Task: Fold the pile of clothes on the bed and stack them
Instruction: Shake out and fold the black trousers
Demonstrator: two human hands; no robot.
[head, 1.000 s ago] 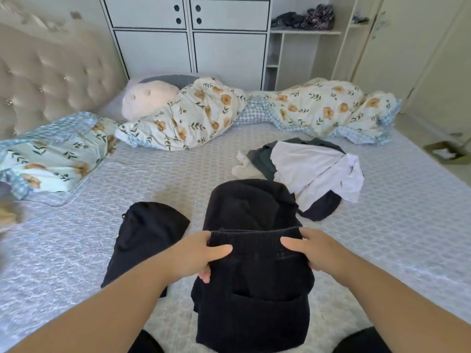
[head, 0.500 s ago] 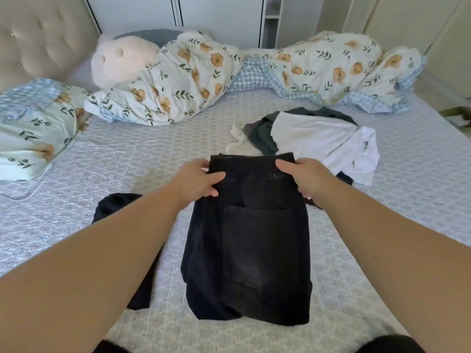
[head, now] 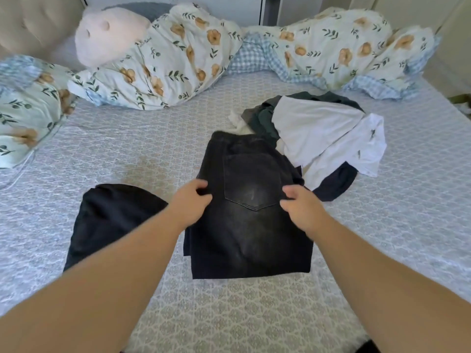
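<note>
While a folded dark garment (head: 112,222) lies at near left, the left hand (head: 192,202) and right hand (head: 300,208) pinch the side edges of the folded jeans (head: 251,217) at centre; next, probably, stacking them, then the unfolded pile (head: 318,133) at far right.

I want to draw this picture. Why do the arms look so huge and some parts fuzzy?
Head view: the wide-angle lens stretches the forearms near the bottom edge; the left hand and right hand on the black jeans look slightly blurred; the floral pillow at the left edge looks smeared; soft daylight, no glare.
</note>
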